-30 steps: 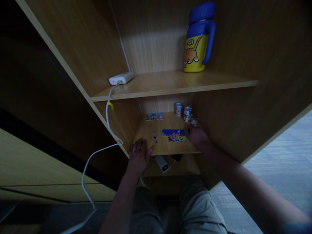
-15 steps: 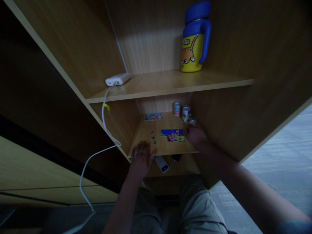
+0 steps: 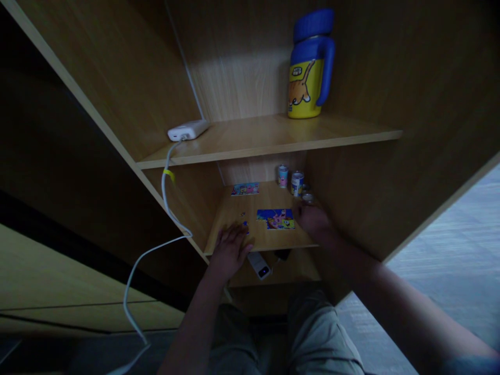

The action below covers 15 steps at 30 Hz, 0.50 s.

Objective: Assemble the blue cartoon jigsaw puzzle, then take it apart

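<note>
My left hand (image 3: 230, 246) lies palm down at the front edge of the middle shelf, fingers stretched out and apart. Its fingertips reach the small loose jigsaw pieces (image 3: 245, 223) and partly cover them. A partly assembled blue and yellow cartoon jigsaw (image 3: 279, 219) lies flat to the right of the pieces, with a gap at its lower left. At its right edge rests my right hand (image 3: 311, 216), fingers curled in; whatever may be inside them is hidden. Behind that hand stand small cartoon-printed cans (image 3: 297, 183). A cartoon picture card (image 3: 245, 189) lies farther back on the left.
A blue and yellow mug (image 3: 307, 67) and a white charger-like box (image 3: 188, 130) stand on the upper shelf (image 3: 250, 143). From the box a white cable (image 3: 135, 271) hangs down at left. A power bank (image 3: 258, 264) lies on the shelf below. Wooden side walls flank the shelves.
My left hand has slid slightly right and forward, now covering some of the loose jigsaw pieces. My right hand stays beside the jigsaw. The view has shifted slightly.
</note>
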{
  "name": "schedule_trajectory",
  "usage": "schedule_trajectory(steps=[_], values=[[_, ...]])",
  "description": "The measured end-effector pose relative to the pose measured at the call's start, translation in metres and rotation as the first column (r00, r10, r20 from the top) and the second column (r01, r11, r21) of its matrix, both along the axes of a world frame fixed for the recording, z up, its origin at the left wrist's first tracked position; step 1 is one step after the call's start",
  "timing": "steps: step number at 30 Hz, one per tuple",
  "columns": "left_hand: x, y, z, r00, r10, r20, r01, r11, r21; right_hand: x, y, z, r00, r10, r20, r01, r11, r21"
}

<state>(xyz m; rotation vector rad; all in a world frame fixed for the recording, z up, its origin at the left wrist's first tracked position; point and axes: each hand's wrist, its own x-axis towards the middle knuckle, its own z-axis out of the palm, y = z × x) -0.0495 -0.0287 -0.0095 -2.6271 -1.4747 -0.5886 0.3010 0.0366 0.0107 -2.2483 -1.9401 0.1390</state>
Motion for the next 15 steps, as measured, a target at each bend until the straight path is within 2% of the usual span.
schedule_trajectory(steps=[7, 15], values=[[0.000, -0.002, 0.004, 0.998, 0.049, 0.027, -0.049, 0.999, 0.012, 0.001, 0.002, -0.005, 1.000, 0.003, 0.017, -0.004, 0.999, 0.040], [0.011, 0.047, 0.013, 0.998, 0.033, 0.060, -0.032, 0.999, -0.017, -0.001, -0.001, 0.002, 1.000, -0.019, -0.010, 0.019, 1.000, -0.008]])
